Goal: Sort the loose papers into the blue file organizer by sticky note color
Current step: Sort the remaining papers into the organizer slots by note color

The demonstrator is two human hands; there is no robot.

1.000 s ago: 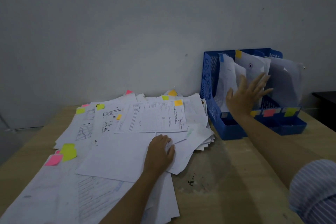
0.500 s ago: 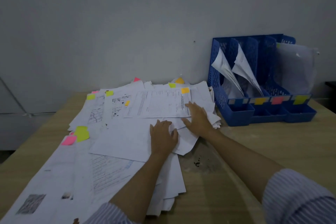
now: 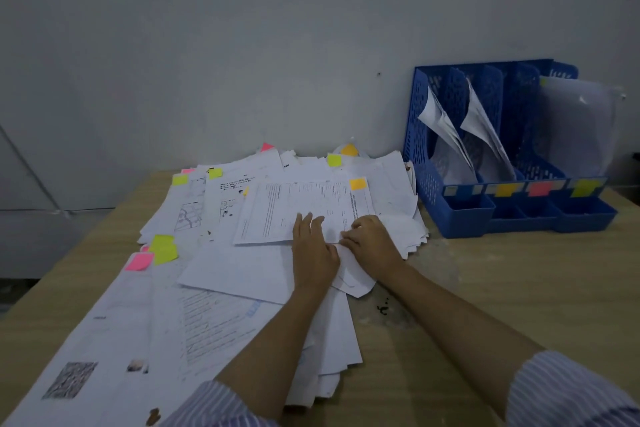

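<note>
Two hands on orange-tagged sheet [image 3: 304,208]: L hand [image 3: 313,250] fingers flat, R hand [image 3: 372,243] fingers curled pinching its edge.

**Your sleeves and bare forearms**

You wear a shirt with fine stripes — pale blue-grey and white. Your left sleeve [image 3: 221,406] and right sleeve [image 3: 568,392] are both pushed up, leaving your forearms bare — no watch, ring or glove shows on your left hand [image 3: 313,250] or right hand [image 3: 372,241].

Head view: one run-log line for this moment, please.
left hand flat on printed sheet with orange sticky note | right hand pinching that sheet's edge | blue file organizer right, three slots hold papers
</note>
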